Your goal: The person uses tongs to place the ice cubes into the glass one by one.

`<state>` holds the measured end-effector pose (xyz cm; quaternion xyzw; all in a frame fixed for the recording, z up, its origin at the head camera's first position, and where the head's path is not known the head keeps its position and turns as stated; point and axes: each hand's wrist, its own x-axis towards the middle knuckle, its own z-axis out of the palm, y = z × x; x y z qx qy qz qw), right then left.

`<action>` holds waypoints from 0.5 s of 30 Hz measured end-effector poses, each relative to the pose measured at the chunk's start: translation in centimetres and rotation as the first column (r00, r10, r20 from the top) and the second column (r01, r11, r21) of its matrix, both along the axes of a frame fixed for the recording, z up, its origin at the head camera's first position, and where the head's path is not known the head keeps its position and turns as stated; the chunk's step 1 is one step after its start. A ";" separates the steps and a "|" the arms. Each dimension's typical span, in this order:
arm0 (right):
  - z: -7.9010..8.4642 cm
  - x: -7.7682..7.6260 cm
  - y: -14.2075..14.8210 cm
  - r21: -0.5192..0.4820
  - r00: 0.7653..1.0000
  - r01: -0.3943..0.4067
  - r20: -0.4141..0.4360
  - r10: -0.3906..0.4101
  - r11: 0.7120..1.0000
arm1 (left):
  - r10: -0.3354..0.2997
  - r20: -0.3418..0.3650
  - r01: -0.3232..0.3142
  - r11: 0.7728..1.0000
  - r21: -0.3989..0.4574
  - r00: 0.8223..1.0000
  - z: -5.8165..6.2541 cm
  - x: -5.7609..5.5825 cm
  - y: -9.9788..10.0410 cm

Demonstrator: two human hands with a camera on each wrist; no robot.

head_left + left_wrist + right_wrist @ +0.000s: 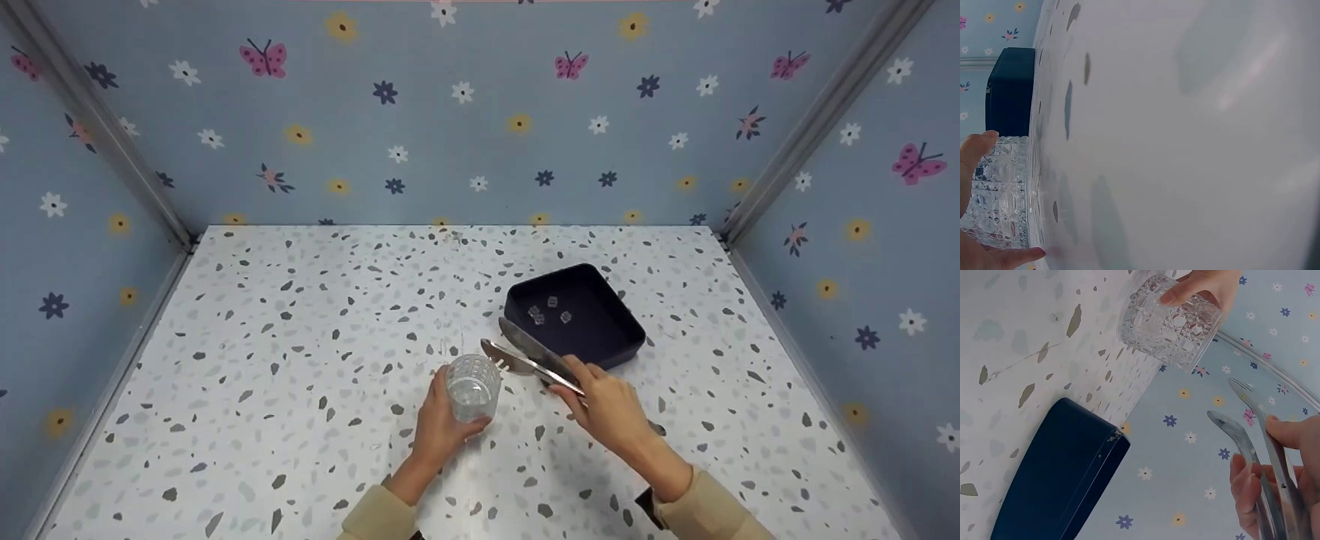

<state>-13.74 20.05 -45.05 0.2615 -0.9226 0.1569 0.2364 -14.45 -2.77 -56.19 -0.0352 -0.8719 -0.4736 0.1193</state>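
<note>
My left hand (439,427) grips a clear, cut-pattern glass tumbler (474,401) by its side, thumb at the near right and fingers round the left. In the left wrist view, the tumbler (1002,191) is upright against the white tabletop. Metal serving tongs (551,373) are held in my right hand (615,416), between thumb and fingers. Their tips point left, close beside the tumbler's rim. The right wrist view shows the tong arms (1249,439) parted, with nothing between the tips. Several small clear cubes (553,301) lie in a dark square box (630,350).
The box stands just beyond the tongs, right of the tumbler, on a speckled white tabletop (315,300). Flower-patterned blue panels (480,112) rise behind the tabletop and along both sides, with grey metal strips (817,120) at the corners.
</note>
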 end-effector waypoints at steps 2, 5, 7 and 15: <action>0.0 -0.1 0.3 0.009 1.000 0.016 0.001 -0.016 1.000 | -0.003 -0.005 0.003 1.000 -0.003 1.000 0.0 0.0 0.0; -0.2 -0.4 0.8 0.021 0.999 0.032 -0.011 -0.032 0.999 | -0.004 -0.008 0.004 1.000 -0.008 1.000 0.0 0.0 -0.1; -0.3 -0.6 1.1 0.021 0.999 0.039 -0.017 -0.038 0.999 | -0.005 -0.012 0.005 1.000 -0.010 1.000 0.0 0.0 -0.1; -0.4 -1.3 2.1 0.030 0.997 0.082 -0.002 -0.082 0.996 | -0.016 -0.013 0.016 1.000 -0.004 1.000 0.0 0.0 -0.1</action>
